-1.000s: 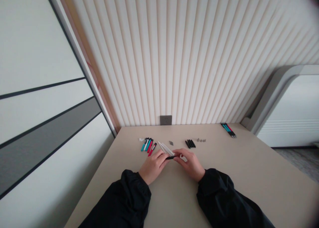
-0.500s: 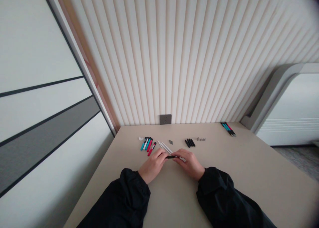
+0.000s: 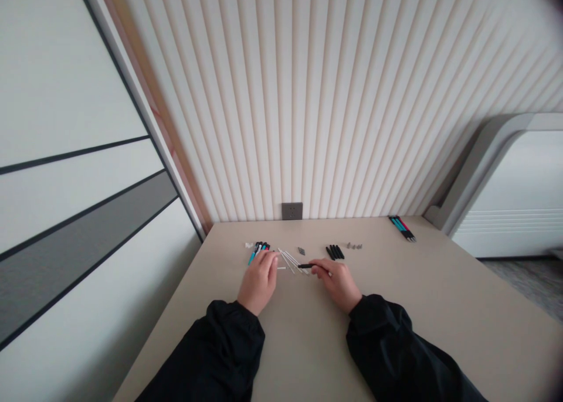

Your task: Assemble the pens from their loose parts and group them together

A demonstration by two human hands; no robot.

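Note:
My right hand (image 3: pixel 338 280) is closed around a slim black pen barrel (image 3: pixel 307 266), whose free end points left. My left hand (image 3: pixel 258 280) is closed over the near part of the colored pen barrels. From its fingertips a thin white pen refill (image 3: pixel 282 268) sticks out to the right; its other end is hidden by the fingers. Between the hands, several white refills (image 3: pixel 290 258) lie fanned out on the table. Several blue, white and red pen barrels (image 3: pixel 258 249) lie just beyond my left hand, partly covered by it.
On the beige table (image 3: pixel 308 343) lie small grey pieces (image 3: pixel 301 251), several short black grips (image 3: pixel 335 252), small grey parts (image 3: pixel 354 246) and clear bits (image 3: pixel 248 245). Several whole pens (image 3: pixel 402 228) rest at the back right. A ribbed wall with a socket (image 3: pixel 292 211) bounds the table.
My hands have moved apart. The left one has left the black barrel, gone left over the colored barrels, and now has a refill in its fingers. The right one keeps the black barrel.

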